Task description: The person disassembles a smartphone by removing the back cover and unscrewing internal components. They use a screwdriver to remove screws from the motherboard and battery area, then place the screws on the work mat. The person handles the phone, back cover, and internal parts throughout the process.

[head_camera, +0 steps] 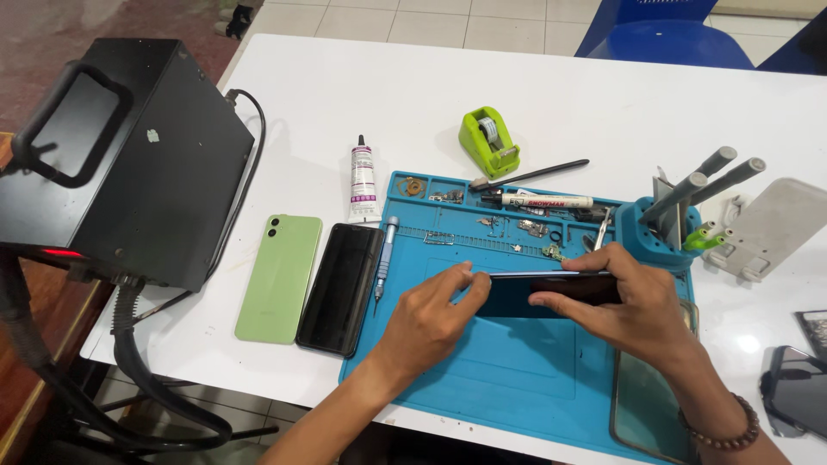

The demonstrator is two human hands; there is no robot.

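A black box-shaped machine (129,164) sits far left of the blue work mat (517,362). Just left of the mat lie a green phone back (280,277) and a black phone (341,288), with a glue tube (363,182) above them. Over the mat's middle, the left hand (426,320) pinches the left end of a dark phone (551,288) held on edge; the right hand (624,306) grips its right end. A blue tool holder (650,243) stands at the mat's right corner.

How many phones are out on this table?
5: green phone and black phone beside the blue mat, one held on edge in both hands, two partly cut off at the right edge.
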